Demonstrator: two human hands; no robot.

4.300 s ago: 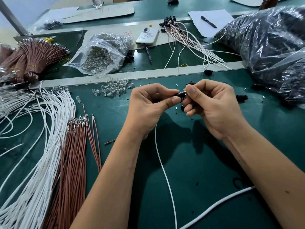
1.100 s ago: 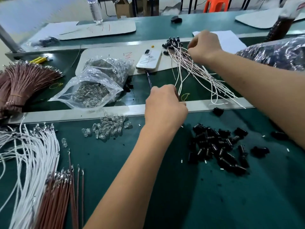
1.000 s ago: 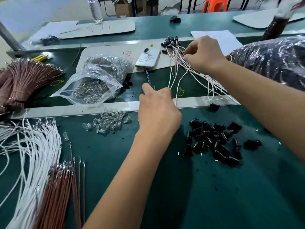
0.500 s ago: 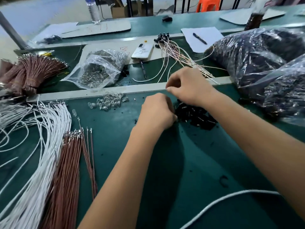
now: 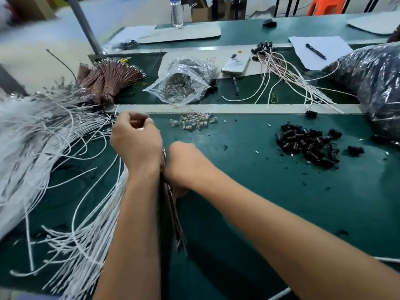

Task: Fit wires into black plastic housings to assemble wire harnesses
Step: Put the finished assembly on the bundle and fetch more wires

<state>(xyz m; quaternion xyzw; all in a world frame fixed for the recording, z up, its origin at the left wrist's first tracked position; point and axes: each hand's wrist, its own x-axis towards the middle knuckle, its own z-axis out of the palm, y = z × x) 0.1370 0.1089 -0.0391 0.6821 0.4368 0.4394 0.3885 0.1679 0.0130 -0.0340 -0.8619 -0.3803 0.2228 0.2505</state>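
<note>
On the near table (image 5: 249, 191), loose wires (image 5: 65, 161) spread across the left side. A pile of housings (image 5: 308, 146) lies to the right, well apart from them. Small clear parts (image 5: 191, 121) sit between the two groups, just before the dividing rail (image 5: 238, 108). Both hands work at centre left: the left hand (image 5: 135, 140) over the wire ends, the right hand (image 5: 184, 163) just beside it, apparently on a second wire bundle (image 5: 173, 215). Behind the rail lie tied wire bunches (image 5: 108, 80) at left, a plastic bag (image 5: 181, 83) at centre, finished harnesses (image 5: 287, 76) further right, and a phone (image 5: 236, 64) between bag and harnesses.
</note>
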